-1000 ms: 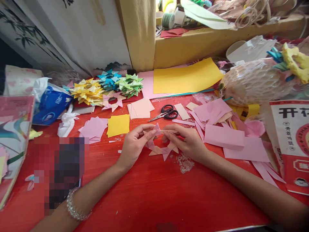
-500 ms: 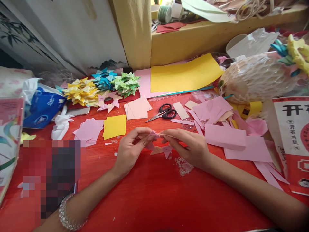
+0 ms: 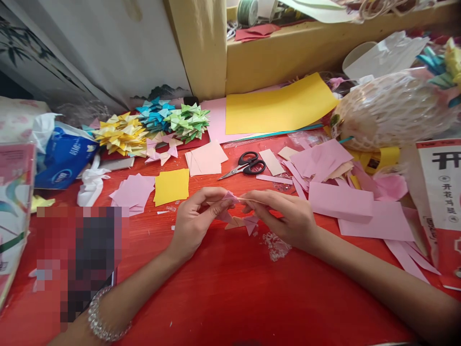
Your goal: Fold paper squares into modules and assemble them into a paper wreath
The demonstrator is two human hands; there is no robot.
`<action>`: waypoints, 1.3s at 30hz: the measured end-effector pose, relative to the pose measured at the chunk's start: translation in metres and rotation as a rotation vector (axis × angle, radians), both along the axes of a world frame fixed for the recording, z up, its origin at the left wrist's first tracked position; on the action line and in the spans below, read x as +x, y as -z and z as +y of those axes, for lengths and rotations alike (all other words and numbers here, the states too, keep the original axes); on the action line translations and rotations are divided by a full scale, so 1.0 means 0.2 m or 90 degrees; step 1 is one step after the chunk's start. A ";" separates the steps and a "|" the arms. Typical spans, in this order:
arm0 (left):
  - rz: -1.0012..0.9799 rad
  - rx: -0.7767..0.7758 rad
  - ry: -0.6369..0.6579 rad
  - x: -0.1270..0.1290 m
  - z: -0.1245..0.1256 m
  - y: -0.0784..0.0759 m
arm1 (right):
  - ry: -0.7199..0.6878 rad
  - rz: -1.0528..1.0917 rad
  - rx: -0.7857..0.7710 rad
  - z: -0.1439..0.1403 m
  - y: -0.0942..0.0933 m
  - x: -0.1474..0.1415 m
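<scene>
We see a large yellow sheet (image 3: 277, 105) lying at the back of the red tabletop (image 3: 216, 298). Left of the sheet we find green (image 3: 190, 122), blue (image 3: 154, 115) and yellow (image 3: 120, 137) clusters of folded paper, and farther left a blue tissue pack (image 3: 65, 156). Just beside its right end we notice white foam netting (image 3: 389, 110); farther right and nearer us than the sheet, a red-and-white packet (image 3: 444, 202). Behind the sheet, on a tan ledge (image 3: 281, 57), we spot a green spool (image 3: 248, 12); in front of it, black-handled scissors (image 3: 248, 164).
</scene>
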State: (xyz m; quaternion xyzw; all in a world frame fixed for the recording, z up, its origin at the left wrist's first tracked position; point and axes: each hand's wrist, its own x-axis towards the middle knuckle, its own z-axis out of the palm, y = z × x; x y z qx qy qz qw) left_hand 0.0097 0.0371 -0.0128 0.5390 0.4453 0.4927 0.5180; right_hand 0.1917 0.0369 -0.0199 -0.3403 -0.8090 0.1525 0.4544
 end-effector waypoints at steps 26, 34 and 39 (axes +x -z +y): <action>0.026 0.015 0.019 0.00 0.00 0.00 | -0.006 -0.003 -0.013 0.01 0.01 0.00; 0.021 0.063 0.053 -0.02 0.00 0.03 | -0.006 -0.026 0.027 0.00 0.03 0.00; 0.020 0.063 0.065 -0.02 0.00 0.03 | 0.020 -0.039 0.068 0.00 0.03 -0.01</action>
